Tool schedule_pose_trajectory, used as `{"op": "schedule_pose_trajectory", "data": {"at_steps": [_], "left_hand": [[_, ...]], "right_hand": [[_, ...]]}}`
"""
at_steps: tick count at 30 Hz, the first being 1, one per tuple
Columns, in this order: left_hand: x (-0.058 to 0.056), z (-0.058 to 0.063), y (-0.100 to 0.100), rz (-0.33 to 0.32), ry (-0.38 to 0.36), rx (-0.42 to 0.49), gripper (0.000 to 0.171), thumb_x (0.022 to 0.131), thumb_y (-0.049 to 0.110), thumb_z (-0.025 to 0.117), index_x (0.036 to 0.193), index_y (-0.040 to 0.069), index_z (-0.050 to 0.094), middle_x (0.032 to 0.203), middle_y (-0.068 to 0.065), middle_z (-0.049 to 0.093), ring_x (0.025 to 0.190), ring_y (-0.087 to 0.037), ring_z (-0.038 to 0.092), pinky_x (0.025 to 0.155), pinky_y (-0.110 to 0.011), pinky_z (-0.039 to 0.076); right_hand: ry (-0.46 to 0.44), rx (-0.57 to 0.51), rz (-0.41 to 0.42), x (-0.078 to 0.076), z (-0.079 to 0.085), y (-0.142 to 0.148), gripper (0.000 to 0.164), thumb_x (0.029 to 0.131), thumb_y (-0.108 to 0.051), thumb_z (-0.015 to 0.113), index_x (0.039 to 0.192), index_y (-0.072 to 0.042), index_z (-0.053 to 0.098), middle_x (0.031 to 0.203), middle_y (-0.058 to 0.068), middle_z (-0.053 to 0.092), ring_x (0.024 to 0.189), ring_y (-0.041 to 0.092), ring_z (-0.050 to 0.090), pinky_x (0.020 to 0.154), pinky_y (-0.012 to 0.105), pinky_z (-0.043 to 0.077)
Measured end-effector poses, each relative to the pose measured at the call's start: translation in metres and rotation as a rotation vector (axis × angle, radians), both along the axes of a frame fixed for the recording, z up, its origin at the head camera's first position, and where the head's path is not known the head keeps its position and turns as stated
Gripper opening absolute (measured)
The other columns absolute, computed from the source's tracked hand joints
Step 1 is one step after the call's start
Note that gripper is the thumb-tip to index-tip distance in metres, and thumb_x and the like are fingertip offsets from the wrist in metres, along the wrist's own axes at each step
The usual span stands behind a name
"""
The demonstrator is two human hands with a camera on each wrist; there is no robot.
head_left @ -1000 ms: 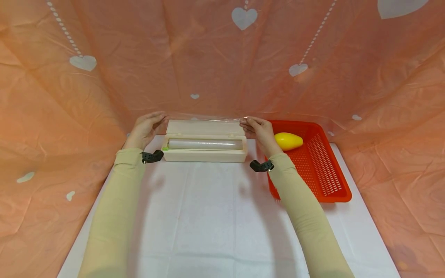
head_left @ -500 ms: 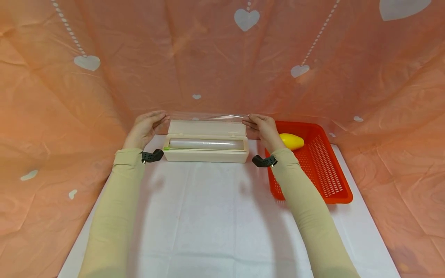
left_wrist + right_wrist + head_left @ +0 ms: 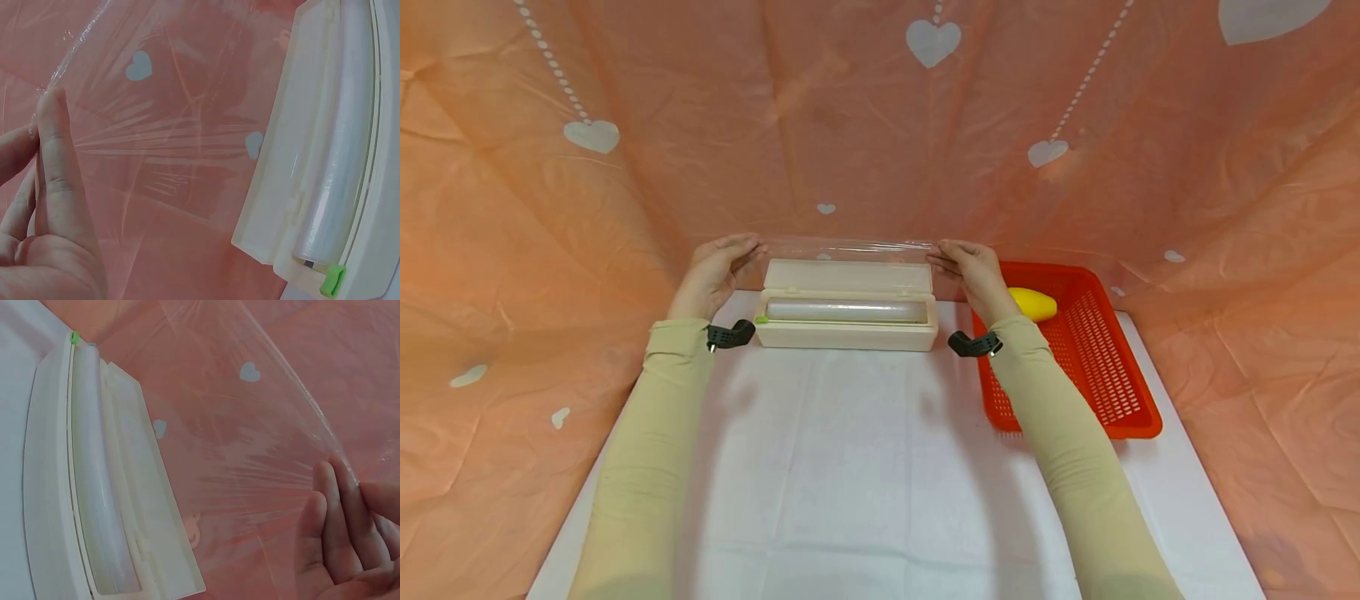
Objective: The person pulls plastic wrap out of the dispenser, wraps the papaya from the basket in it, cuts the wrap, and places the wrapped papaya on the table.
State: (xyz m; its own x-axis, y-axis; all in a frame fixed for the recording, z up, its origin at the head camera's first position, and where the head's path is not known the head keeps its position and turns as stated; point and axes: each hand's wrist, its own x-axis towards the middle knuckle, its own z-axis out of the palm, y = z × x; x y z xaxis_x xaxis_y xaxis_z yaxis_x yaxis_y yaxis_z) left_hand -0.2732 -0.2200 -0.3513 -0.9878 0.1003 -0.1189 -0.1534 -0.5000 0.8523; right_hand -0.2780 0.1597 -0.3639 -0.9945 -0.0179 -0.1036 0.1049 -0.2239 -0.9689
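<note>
Between my two raised hands a clear sheet of cling film [image 3: 865, 247] is stretched, its edge taut and shiny. My left hand [image 3: 715, 271] pinches one corner between thumb and fingers; my right hand [image 3: 972, 271] pinches the opposite corner. Creases fan out from the pinch in both wrist views. Below and nearer to me sits a cream cling film dispenser [image 3: 847, 337], its lid [image 3: 848, 276] tipped back. Inside lies the film roll [image 3: 847, 311]. A small green slider [image 3: 333, 280] sits at the left end of the dispenser.
On the right stands a red perforated basket [image 3: 1150, 425] with a yellow, tapered object [image 3: 1036, 305] inside, partly behind my right forearm. A white cloth covers the table [image 3: 850, 467]. Pink sheeting with white hearts [image 3: 850, 125] hangs behind and to both sides.
Both hands have risen slightly, farther from the dispenser, drawing the film up with them. My right hand has also shifted a little to the right. The dispenser stays in place.
</note>
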Motion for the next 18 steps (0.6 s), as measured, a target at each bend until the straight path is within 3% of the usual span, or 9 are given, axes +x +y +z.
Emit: {"op": "schedule_pose_trajectory", "data": {"at_steps": [9, 18], "left_hand": [[-0.0003, 0.0034, 0.0033, 0.017, 0.011, -0.002, 0.018, 0.095, 0.0, 0.054, 0.108, 0.0, 0.067, 0.102, -0.012, 0.068, 0.097, -0.02, 0.067, 0.088, -0.025, 0.051], [0.0003, 0.0053, 0.003, 0.022, -0.005, -0.002, 0.02, 0.093, 0.001, 0.059, 0.112, 0.0, 0.065, 0.106, -0.013, 0.066, 0.099, -0.021, 0.066, 0.09, -0.026, 0.05]], "right_hand": [[0.017, 0.007, 0.014, 0.0014, 0.002, 0.0033, 0.031, 0.095, -0.017, 0.06, 0.12, 0.002, 0.063, 0.104, 0.011, 0.07, 0.103, 0.026, 0.065, 0.093, 0.034, 0.05], [0.041, -0.011, 0.019, 0.0026, 0.002, 0.0041, 0.037, 0.094, -0.018, 0.06, 0.123, 0.006, 0.059, 0.106, 0.013, 0.069, 0.102, 0.026, 0.065, 0.101, 0.042, 0.044]]}}
